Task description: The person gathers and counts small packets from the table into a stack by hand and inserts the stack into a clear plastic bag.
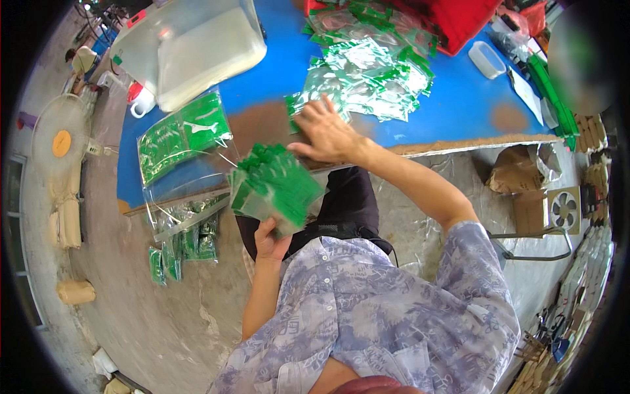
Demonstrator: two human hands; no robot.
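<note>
A fanned stack of green-and-clear plastic packets (279, 187) is gripped from below by my left hand (272, 244), its thumb over the lower edge. The stack is held in front of my lap, at the near edge of the blue table (266, 85). My right hand (328, 131) reaches over the tabletop with its fingers apart. Its fingertips are at the near left edge of a loose pile of shiny green-and-clear packets (374, 79). Whether they press on a packet there is hard to see.
A large clear bag of green packets (187, 134) lies at the table's left edge. Behind it is a translucent bin (210, 56); a red crate (469, 23) stands at the far right, near a small clear tub (487, 60). More filled packets (190, 243) hang below the left edge.
</note>
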